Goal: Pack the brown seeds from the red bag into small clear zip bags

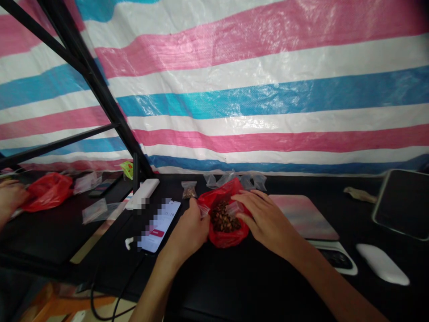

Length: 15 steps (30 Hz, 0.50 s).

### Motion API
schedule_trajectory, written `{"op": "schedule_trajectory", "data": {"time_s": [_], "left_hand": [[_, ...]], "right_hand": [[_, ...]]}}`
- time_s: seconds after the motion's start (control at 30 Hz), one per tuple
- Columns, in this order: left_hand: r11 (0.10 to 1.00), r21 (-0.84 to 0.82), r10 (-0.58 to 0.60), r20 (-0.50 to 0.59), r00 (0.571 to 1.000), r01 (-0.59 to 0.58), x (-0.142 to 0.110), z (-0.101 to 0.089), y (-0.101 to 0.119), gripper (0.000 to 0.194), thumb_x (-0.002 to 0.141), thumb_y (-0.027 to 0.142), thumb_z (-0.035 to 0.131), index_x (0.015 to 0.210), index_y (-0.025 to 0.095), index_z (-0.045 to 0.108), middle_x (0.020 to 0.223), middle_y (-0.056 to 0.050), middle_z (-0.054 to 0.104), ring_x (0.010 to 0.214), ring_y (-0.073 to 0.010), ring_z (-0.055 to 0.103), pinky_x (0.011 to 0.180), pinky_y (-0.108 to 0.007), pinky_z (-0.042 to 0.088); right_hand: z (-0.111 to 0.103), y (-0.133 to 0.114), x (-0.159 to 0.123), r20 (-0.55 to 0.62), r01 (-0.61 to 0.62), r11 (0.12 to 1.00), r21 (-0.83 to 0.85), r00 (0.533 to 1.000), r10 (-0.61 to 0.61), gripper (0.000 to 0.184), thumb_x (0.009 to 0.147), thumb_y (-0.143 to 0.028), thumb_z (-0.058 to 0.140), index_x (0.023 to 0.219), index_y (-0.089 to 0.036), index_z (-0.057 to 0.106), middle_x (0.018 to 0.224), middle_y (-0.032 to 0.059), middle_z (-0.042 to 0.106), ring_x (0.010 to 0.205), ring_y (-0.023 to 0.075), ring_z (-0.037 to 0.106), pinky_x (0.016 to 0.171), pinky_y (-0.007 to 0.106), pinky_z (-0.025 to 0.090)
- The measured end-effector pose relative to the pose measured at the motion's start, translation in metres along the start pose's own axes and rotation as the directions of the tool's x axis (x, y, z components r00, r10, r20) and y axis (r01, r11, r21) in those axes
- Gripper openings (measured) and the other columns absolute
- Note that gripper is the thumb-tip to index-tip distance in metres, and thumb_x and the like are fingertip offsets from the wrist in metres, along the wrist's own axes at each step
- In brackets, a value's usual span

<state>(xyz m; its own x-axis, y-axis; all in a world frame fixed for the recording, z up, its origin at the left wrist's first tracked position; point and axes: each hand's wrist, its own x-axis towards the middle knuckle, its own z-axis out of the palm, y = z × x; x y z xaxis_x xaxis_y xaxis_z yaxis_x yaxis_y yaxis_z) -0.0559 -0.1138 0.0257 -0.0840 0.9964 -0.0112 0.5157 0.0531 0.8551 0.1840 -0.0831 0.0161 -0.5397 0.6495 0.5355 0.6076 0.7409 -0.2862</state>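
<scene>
A red plastic bag stands open on the black table between my hands. It holds many small brown, dried-looking pieces. My left hand is closed at the bag's left side, with a small clear plastic bag showing at its fingertips. At the opposite side, my right hand has its thumb inside the red bag's rim and its fingers over the outside. Another bit of clear plastic lies over the brown pieces near that thumb. Behind my left hand sits a filled small zip bag.
Left of me lie a lit phone, a white earbud and a white power bank. Several clear bags lie behind. To the right are a pinkish pad and a white mouse. Another person's hand touches a red bag.
</scene>
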Motion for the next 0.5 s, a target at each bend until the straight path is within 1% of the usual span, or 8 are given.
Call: {"op": "schedule_trajectory", "data": {"time_s": [0.03, 0.07, 0.1, 0.17, 0.23, 0.3, 0.37, 0.5], "left_hand": [[0.999, 0.035, -0.04, 0.021, 0.999, 0.04, -0.005, 0.003, -0.001, 0.018, 0.092, 0.033, 0.061, 0.095, 0.023, 0.046, 0.074, -0.004, 0.065, 0.061, -0.0213, 0.062, 0.056, -0.028, 0.035], [0.997, 0.052, -0.052, 0.036, 0.998, 0.05, -0.009, 0.007, -0.001, 0.019, 0.093, 0.033, 0.06, 0.096, 0.023, 0.045, 0.077, -0.005, 0.066, 0.065, -0.0215, 0.064, 0.058, -0.028, 0.037], [0.997, 0.06, -0.049, 0.047, 0.998, 0.046, -0.012, 0.01, -0.002, 0.019, 0.093, 0.032, 0.06, 0.096, 0.023, 0.044, 0.081, -0.005, 0.066, 0.07, -0.0213, 0.065, 0.061, -0.028, 0.039], [1.0, 0.016, -0.002, 0.055, 0.998, 0.001, -0.013, 0.016, -0.005, 0.017, 0.092, 0.026, 0.059, 0.098, 0.022, 0.043, 0.085, -0.004, 0.066, 0.075, -0.0193, 0.065, 0.066, -0.027, 0.043], [0.998, -0.059, 0.006, 0.072, 0.997, -0.002, -0.009, 0.019, -0.009, 0.017, 0.091, 0.019, 0.057, 0.098, 0.022, 0.042, 0.082, 0.0, 0.063, 0.07, -0.0158, 0.062, 0.065, -0.025, 0.044], [0.99, -0.129, -0.039, 0.086, 0.996, 0.049, -0.003, 0.019, -0.011, 0.02, 0.088, 0.013, 0.055, 0.099, 0.023, 0.041, 0.072, 0.005, 0.058, 0.06, -0.0131, 0.057, 0.058, -0.023, 0.042], [0.979, -0.18, -0.081, 0.082, 0.993, 0.095, 0.003, 0.014, -0.009, 0.023, 0.086, 0.01, 0.054, 0.1, 0.023, 0.04, 0.064, 0.008, 0.054, 0.053, -0.0124, 0.054, 0.052, -0.021, 0.039], [0.957, -0.265, -0.104, 0.052, 0.993, 0.114, 0.01, 0.002, 0.0, 0.02, 0.087, 0.012, 0.052, 0.098, 0.024, 0.041, 0.059, 0.008, 0.056, 0.049, -0.0128, 0.056, 0.048, -0.02, 0.04]], "right_hand": [[0.002, 0.002, 0.0, 0.04, 0.025, 0.999, -0.025, 0.999, -0.024, 0.036, 0.101, -0.021, 0.055, 0.137, -0.024, 0.055, 0.133, 0.0089, 0.07, 0.122, 0.0281, 0.064, 0.111, 0.053, 0.044], [0.004, 0.003, -0.001, 0.07, 0.037, 0.998, -0.044, 0.997, -0.034, 0.036, 0.102, -0.02, 0.053, 0.138, -0.024, 0.054, 0.134, 0.0091, 0.07, 0.12, 0.0277, 0.065, 0.11, 0.053, 0.044], [0.006, 0.004, -0.001, 0.094, 0.039, 0.998, -0.058, 0.995, -0.033, 0.036, 0.103, -0.02, 0.05, 0.139, -0.024, 0.053, 0.134, 0.0095, 0.07, 0.117, 0.0273, 0.066, 0.107, 0.052, 0.046], [0.011, 0.006, -0.003, 0.119, 0.002, 0.997, -0.08, 0.993, 0.007, 0.037, 0.104, -0.02, 0.047, 0.141, -0.024, 0.052, 0.133, 0.0109, 0.069, 0.109, 0.0269, 0.069, 0.098, 0.049, 0.052], [0.014, 0.007, -0.004, 0.134, -0.051, 0.997, -0.062, 0.989, 0.059, 0.038, 0.105, -0.02, 0.045, 0.141, -0.025, 0.053, 0.13, 0.0116, 0.067, 0.103, 0.026, 0.071, 0.09, 0.046, 0.056], [0.014, 0.007, -0.006, 0.145, -0.096, 0.995, 0.0, 0.985, 0.095, 0.038, 0.105, -0.021, 0.043, 0.141, -0.026, 0.053, 0.129, 0.0112, 0.065, 0.1, 0.0241, 0.072, 0.086, 0.042, 0.058], [0.008, 0.009, -0.006, 0.133, -0.127, 0.99, 0.056, 0.984, 0.118, 0.035, 0.107, -0.024, 0.041, 0.14, -0.028, 0.053, 0.131, 0.0102, 0.063, 0.102, 0.023, 0.072, 0.088, 0.04, 0.059], [-0.013, 0.014, -0.004, 0.017, -0.196, 0.979, 0.062, 0.981, 0.195, 0.028, 0.106, -0.03, 0.045, 0.132, -0.028, 0.056, 0.129, 0.0091, 0.065, 0.109, 0.0252, 0.069, 0.093, 0.043, 0.057]]}}
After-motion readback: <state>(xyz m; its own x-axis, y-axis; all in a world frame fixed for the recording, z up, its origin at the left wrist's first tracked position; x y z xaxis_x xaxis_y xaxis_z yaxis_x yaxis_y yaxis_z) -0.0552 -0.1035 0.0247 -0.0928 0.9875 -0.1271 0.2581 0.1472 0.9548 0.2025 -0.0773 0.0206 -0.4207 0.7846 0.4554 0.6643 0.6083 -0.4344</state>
